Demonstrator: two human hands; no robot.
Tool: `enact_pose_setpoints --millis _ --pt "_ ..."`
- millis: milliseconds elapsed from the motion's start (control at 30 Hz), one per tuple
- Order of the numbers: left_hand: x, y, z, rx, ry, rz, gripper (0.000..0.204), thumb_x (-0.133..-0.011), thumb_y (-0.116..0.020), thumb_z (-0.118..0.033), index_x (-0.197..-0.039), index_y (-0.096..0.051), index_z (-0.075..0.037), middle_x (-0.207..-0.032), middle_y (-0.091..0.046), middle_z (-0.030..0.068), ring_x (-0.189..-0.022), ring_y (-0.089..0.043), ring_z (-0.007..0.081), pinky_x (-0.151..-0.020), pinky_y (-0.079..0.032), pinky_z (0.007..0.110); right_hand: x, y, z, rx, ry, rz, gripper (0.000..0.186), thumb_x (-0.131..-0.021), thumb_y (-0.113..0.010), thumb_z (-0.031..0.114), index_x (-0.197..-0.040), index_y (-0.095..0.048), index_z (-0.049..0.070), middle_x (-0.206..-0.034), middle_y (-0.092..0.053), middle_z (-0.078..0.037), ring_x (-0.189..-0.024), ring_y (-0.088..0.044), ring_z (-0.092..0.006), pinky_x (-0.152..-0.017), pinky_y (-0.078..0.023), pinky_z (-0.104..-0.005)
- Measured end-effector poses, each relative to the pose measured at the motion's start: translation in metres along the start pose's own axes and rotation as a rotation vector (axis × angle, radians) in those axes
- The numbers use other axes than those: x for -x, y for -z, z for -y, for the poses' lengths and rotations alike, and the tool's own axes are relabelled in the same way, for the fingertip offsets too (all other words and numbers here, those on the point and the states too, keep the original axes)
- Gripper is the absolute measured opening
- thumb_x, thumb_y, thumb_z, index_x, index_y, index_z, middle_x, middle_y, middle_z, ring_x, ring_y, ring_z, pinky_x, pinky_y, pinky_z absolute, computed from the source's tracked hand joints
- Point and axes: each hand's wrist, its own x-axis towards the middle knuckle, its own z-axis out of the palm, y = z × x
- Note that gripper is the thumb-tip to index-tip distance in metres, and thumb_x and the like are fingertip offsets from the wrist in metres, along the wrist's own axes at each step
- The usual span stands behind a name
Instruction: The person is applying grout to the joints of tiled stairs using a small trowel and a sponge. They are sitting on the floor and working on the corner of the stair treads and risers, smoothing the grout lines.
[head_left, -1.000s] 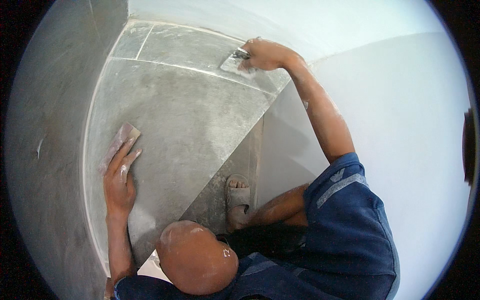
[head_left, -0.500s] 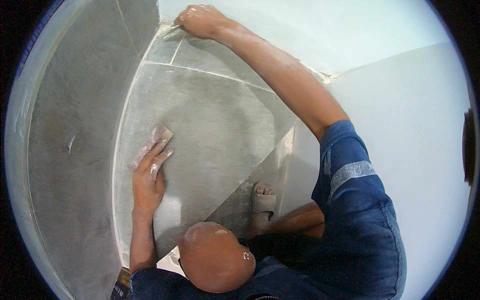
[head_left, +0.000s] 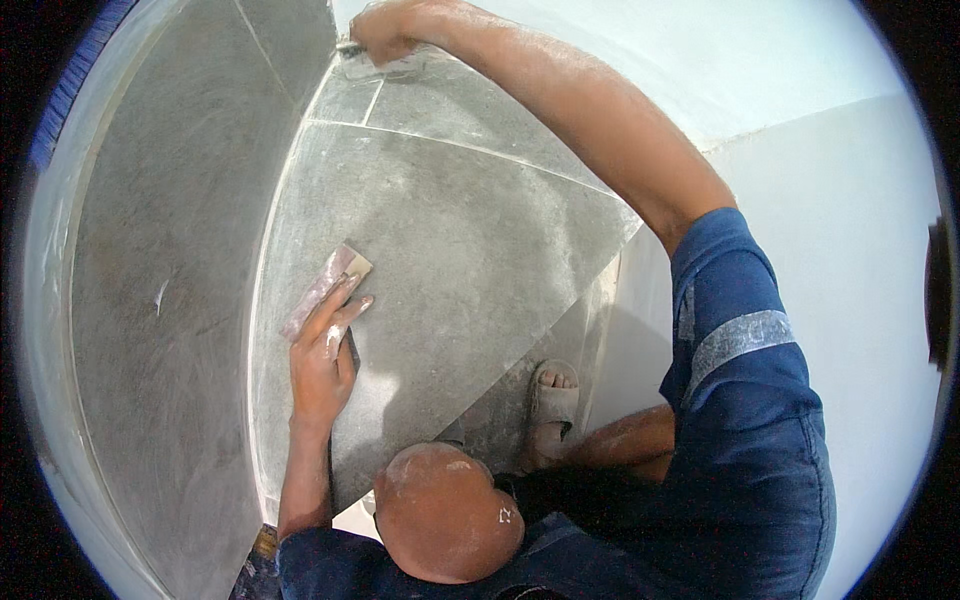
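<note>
My left hand (head_left: 325,365) lies along the large grey tile (head_left: 450,250), its fingers closed on a flat, pinkish scraper (head_left: 325,290) with a pale beige end. White paste smears the fingers. At the far corner, my right hand (head_left: 385,32) is closed round a thin-bladed tool (head_left: 352,48), pressed near the tile's edge where it meets the wall. The hand hides most of that tool, so its exact kind does not show. Pale joint lines (head_left: 375,105) run between the tiles below my right hand.
A tall grey tiled wall (head_left: 165,300) rises at the left, edged by a white joint (head_left: 252,370). White walls (head_left: 830,220) close in at the right. A bare, dusty knee (head_left: 445,515) and a sandalled foot (head_left: 556,395) are near the tile's lower edge.
The whole view has shifted, so most things sit slightly further right. My right hand has turned lower at the wrist, tilting its tool flatter against the corner. My left hand keeps its scraper.
</note>
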Motion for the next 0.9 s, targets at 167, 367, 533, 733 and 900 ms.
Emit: enact_pose_setpoints --millis 167,367,533,733,900 --pt "0.002 0.0 0.002 0.041 0.019 -0.016 0.042 -0.075 -0.048 0.018 -0.106 -0.067 -0.003 -0.122 -0.061 0.0147 -0.117 -0.057 0.0298 -0.1 -0.044 0.039 0.001 -0.009 0.009 -0.314 -0.173 -0.341 0.027 -0.079 -0.061 0.011 -0.104 -0.07 0.009 -0.106 -0.068 -0.012 -0.098 -0.065 -0.0302 -0.08 -0.053 -0.0426" --pt "0.001 -0.001 0.002 0.022 0.001 -0.019 0.04 -0.076 -0.049 0.016 -0.106 -0.067 -0.004 -0.123 -0.06 0.0144 -0.117 -0.056 0.0293 -0.1 -0.045 0.039 0.01 -0.018 0.015 -0.278 -0.121 -0.301 0.025 -0.078 -0.064 0.013 -0.102 -0.071 0.011 -0.107 -0.067 -0.013 -0.097 -0.065 -0.0304 -0.078 -0.054 -0.0434" --pt "0.004 -0.002 0.003 -0.02 -0.008 -0.008 0.038 -0.078 -0.049 0.014 -0.106 -0.067 -0.004 -0.123 -0.06 0.0134 -0.117 -0.057 0.028 -0.099 -0.046 0.04 0.046 -0.023 0.003 -0.077 0.027 -0.117 0.017 -0.077 -0.061 0.004 -0.091 -0.07 0.005 -0.089 -0.068 -0.018 -0.089 -0.066 -0.0285 -0.074 -0.054 -0.0416" --pt "0.002 -0.004 0.001 0.018 0.009 -0.003 0.04 -0.078 -0.048 0.015 -0.107 -0.067 -0.005 -0.125 -0.059 0.0123 -0.117 -0.056 0.0286 -0.099 -0.046 0.039 0.14 -0.019 0.006 -0.075 0.054 0.146 0.016 -0.083 -0.06 0.013 -0.093 -0.067 0.003 -0.094 -0.067 -0.016 -0.093 -0.065 -0.0276 -0.08 -0.053 -0.0425" --pt "0.004 0.003 0.0 0.005 0.044 0.008 0.04 -0.078 -0.047 0.015 -0.107 -0.067 -0.004 -0.125 -0.059 0.0129 -0.117 -0.056 0.0287 -0.1 -0.045 0.039 0.151 -0.041 -0.018 -0.124 -0.037 -0.214 0.03 -0.088 -0.058 0.023 -0.109 -0.064 0.003 -0.107 -0.064 -0.017 -0.104 -0.061 -0.0274 -0.093 -0.048 -0.0441"
